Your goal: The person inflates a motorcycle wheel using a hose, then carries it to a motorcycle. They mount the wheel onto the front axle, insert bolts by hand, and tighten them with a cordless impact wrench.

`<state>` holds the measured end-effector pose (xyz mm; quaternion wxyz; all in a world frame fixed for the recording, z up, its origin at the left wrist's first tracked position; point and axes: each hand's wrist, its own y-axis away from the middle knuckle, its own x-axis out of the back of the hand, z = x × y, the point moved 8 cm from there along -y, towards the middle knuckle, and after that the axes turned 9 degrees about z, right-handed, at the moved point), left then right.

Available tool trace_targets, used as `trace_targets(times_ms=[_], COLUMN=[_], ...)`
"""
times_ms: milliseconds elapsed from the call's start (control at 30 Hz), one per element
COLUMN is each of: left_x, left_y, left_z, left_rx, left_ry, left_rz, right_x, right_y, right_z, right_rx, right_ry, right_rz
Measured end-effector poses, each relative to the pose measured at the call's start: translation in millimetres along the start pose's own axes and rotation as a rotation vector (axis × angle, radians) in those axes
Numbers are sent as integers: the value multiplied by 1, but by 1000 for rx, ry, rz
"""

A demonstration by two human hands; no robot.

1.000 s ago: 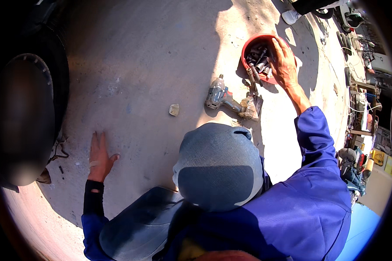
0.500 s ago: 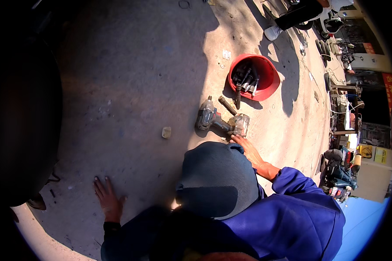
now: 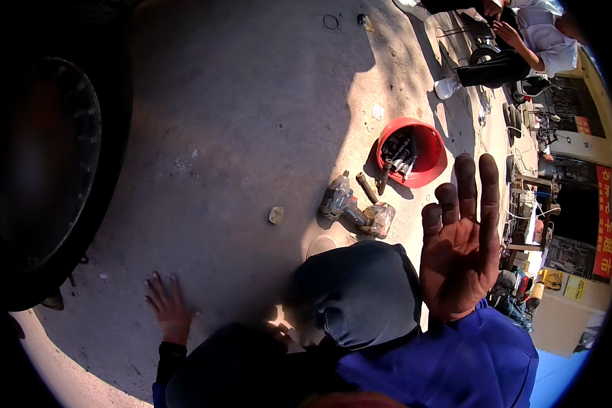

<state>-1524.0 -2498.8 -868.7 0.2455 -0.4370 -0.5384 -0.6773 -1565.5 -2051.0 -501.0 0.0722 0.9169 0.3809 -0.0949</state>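
Note:
My left hand (image 3: 169,309) rests on the shaded concrete with its fingers spread, holding nothing. Raised on the right, my right hand (image 3: 457,251) has its palm turned up and its fingers stretched out, likewise bare. Beyond my knee (image 3: 357,289) a grey cordless impact wrench (image 3: 355,206) lies on its side on the ground. Two dark sockets or extension pieces lie next to it, one a rod (image 3: 367,188), the other a piece (image 3: 384,175) by the helmet. The upturned red hard hat (image 3: 426,158) holds several metal sockets (image 3: 400,153).
A large dark wheel (image 3: 109,136) stands at the left. A small pale block (image 3: 276,215) lies on the ground. At the upper right a person in black trousers (image 3: 493,70) sits. Benches, cables and a red banner (image 3: 603,221) line the right side.
My right hand has come up off the ground beside the impact wrench and now shows its palm. My left hand stays on the ground. The view has shifted, showing more of the wheel and the seated person.

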Motion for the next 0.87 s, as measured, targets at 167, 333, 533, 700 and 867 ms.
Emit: trace_targets(times_ms=[167,333,533,700,867], left_x=[-16,-19,27,242,367], left_y=[20,20,20,78,207], left_z=[-14,0,34,201,304], left_rx=[-64,72,159,122,815], left_ry=[-29,-48,777,1716,2461], left_rz=[215,47,-512,-343,-618], right_x=[-28,-64,-69,-39,-9], right_y=[18,51,97,143,180], right_z=[0,-12,-46,-47,-85], right_rx=[-213,-71,155,183,129], right_ry=[251,652,713,910,845], right_rz=[-164,-645,-771,-874,-1064])
